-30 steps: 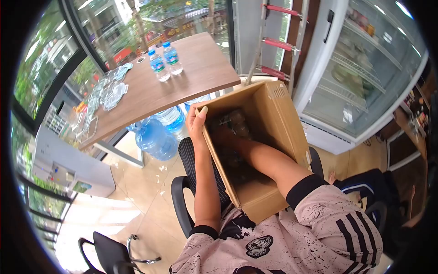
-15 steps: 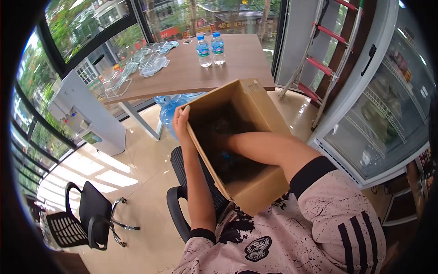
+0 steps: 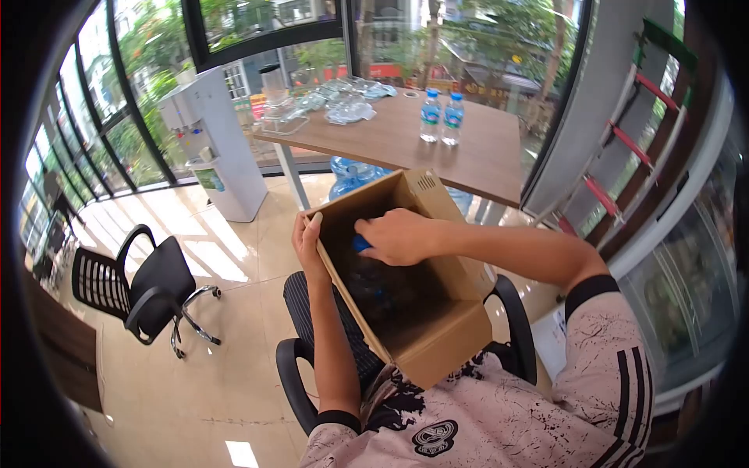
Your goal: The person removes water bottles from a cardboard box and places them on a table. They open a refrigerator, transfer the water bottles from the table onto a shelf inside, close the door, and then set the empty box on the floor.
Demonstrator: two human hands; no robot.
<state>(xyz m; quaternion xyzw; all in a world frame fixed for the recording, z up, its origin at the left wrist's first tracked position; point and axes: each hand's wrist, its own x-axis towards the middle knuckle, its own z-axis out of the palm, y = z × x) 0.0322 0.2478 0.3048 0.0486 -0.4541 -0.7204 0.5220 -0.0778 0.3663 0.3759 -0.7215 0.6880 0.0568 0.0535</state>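
Observation:
My left hand (image 3: 309, 238) grips the left rim of an open cardboard box (image 3: 446, 343), which sits tilted in front of my body. Inside the mouth of the box, my right hand (image 3: 399, 235) is closed around the top of a bottle, whose blue cap (image 3: 361, 243) shows at the fingertips. The rest of that bottle is dark and hard to make out. Deeper in the box are dim clear shapes with bits of blue. Beyond the box, two water bottles (image 3: 430, 117) with blue caps stand upright side by side on a brown table (image 3: 482, 160).
Clear plastic pieces (image 3: 347, 101) lie on the table's left part. Large blue water jugs (image 3: 351, 175) stand beneath it. A water dispenser (image 3: 226, 156) and a black office chair (image 3: 160, 281) are at left. A ladder (image 3: 616, 140) leans at right beside a glass-door fridge (image 3: 686, 288).
My right hand has risen from deep in the box to near its mouth, with a blue cap now at its fingers. The view has turned left; my left hand still grips the rim.

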